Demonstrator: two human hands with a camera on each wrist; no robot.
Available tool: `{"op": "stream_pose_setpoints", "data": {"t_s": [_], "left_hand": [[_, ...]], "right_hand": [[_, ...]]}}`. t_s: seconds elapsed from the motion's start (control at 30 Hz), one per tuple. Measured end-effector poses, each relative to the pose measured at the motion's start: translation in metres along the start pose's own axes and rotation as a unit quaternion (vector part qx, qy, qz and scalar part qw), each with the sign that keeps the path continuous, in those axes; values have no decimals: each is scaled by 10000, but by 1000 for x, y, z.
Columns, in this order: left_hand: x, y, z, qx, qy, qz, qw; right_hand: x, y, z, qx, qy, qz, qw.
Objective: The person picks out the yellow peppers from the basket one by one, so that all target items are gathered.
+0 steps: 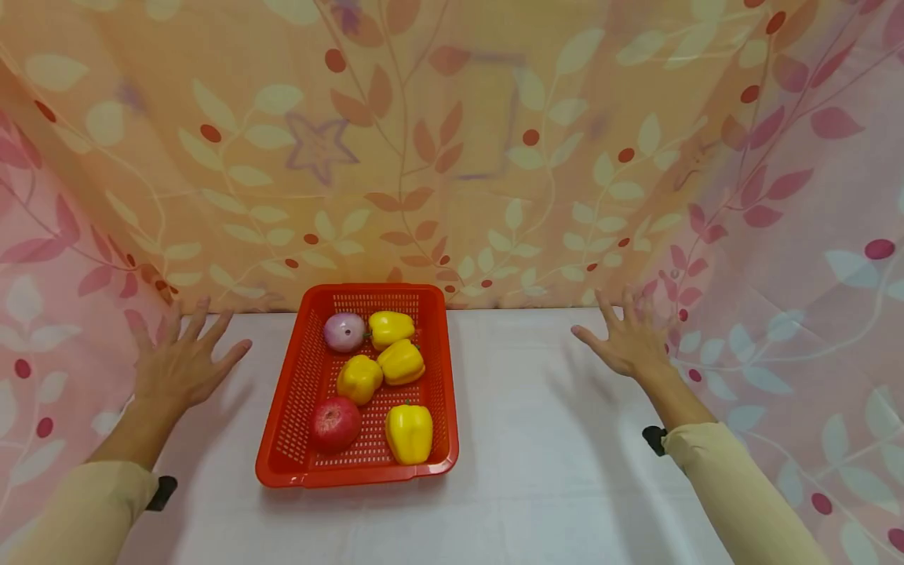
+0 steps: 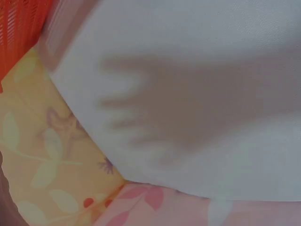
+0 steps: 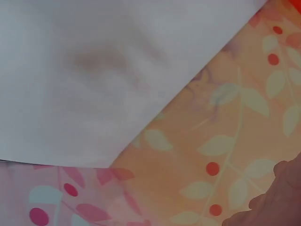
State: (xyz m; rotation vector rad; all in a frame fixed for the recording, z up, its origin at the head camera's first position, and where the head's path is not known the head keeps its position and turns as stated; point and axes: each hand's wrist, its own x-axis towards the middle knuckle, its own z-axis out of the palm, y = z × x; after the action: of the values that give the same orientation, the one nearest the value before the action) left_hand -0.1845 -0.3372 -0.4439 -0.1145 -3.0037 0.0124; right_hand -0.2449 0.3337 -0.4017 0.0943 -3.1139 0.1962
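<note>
Red basket [image 1: 353,476], cropped in left wrist view, stands between left hand [image 1: 174,369] and right hand [image 1: 633,345], fingers [image 1: 217,329] spread apart.

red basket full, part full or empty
Part full: the red basket holds four yellow peppers, a round red item and a purple one, with bare mesh showing between them.

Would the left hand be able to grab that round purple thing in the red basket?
Probably yes: the left hand looks empty and is beside the red basket, and nothing lies on top of the round purple thing. The hand would just need to go over the basket's edge.
</note>
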Motion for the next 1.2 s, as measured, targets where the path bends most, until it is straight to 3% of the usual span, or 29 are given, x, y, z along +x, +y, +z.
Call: {"op": "stream_pose_setpoints", "data": {"t_s": [0.13,0.4,0.53,0.67,0.8,0.93,1.1,1.2], "left_hand": [[0,12,-4,-81,26,384,9992],[-2,31,-4,-222,200,1057,9939],[-3,35,-3,-286,-26,1265,9915],[-2,38,-4,-372,-522,1385,9883],[-1,40,-4,-320,-854,1557,9836],[0,42,-3,-116,-848,1788,9802],[0,44,-7,55,-777,2142,9737],[-1,45,-7,141,-790,2322,9693]], "right_hand": [[-2,-17,-7,319,-196,-224,9991],[-7,-52,-16,189,-7,-787,9967],[-11,-67,-18,280,-113,-1100,9935],[-16,-82,-21,471,-353,-1260,9903],[-20,-96,-25,984,-749,-1340,9832],[-22,-108,-25,1883,-1267,-1391,9639],[-20,-120,-23,3018,-1990,-1481,9205],[-19,-128,-22,3434,-2403,-1399,8971]]}}
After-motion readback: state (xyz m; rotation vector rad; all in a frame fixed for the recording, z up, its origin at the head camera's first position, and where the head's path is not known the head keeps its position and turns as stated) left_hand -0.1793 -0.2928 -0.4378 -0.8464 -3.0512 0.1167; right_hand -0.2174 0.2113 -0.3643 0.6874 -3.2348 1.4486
